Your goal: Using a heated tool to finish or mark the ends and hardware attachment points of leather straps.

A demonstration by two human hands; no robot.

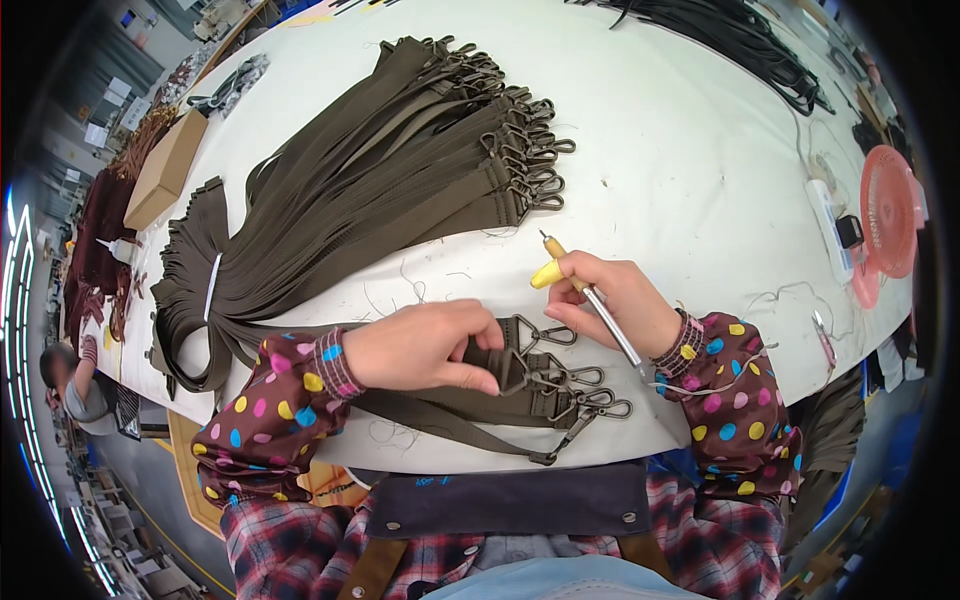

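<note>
My left hand (425, 345) is closed round the end of a dark olive webbing strap (485, 368), close to its metal ring. Beside and under it, several more strap ends with metal snap hooks (585, 377) lie near the table's front edge. My right hand (625, 300) grips a slim pen-shaped tool (612, 325) with a brass-coloured tip, pointing up and away from the straps. Yellow tape wraps one right fingertip. A thin cord runs by the right wrist. Farther back, a large bundle of the same straps (340, 190) fans out, bound by a white tie (213, 285).
The white table (680, 190) carries black straps (730, 40) at the back right. A power strip (830, 230) and a pink-red fan (888, 212) stand at the right. On the left are a cardboard box (165, 168), a white bottle (120, 250) and another person (85, 385).
</note>
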